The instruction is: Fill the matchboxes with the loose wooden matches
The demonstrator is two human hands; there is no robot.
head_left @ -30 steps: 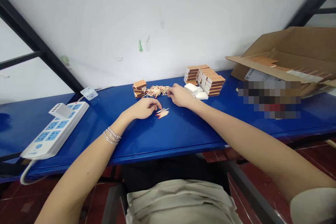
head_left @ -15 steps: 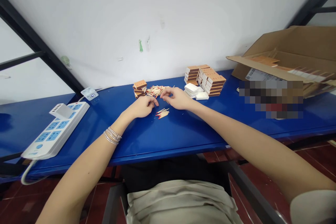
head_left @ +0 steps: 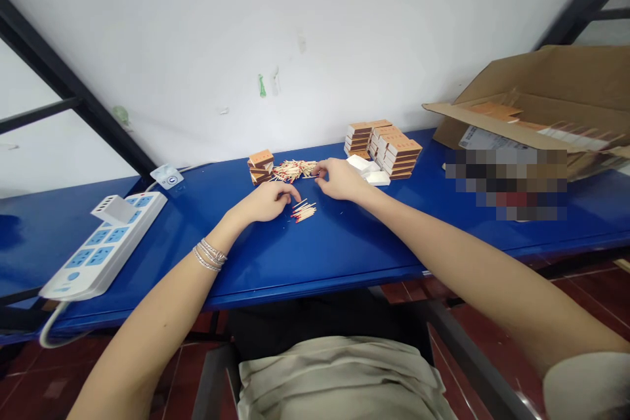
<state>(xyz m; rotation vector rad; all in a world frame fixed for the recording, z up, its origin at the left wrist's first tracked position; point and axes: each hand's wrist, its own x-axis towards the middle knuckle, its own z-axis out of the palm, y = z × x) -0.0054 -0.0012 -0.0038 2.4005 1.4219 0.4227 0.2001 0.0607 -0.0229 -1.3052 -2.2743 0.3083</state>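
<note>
Two match piles [head_left: 304, 212] sit by the curled left hand [head_left: 266, 202] and pinched right hand [head_left: 339, 179]; box labels [head_left: 403, 146] unreadable.

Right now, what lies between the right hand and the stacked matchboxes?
In the head view, small white boxes lie between the right hand and the stacked matchboxes.

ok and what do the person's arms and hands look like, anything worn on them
The left hand and right hand are bare, without gloves. Several thin silver bangles circle the left wrist. The right arm shows a short pale beige sleeve at its upper end.
</note>
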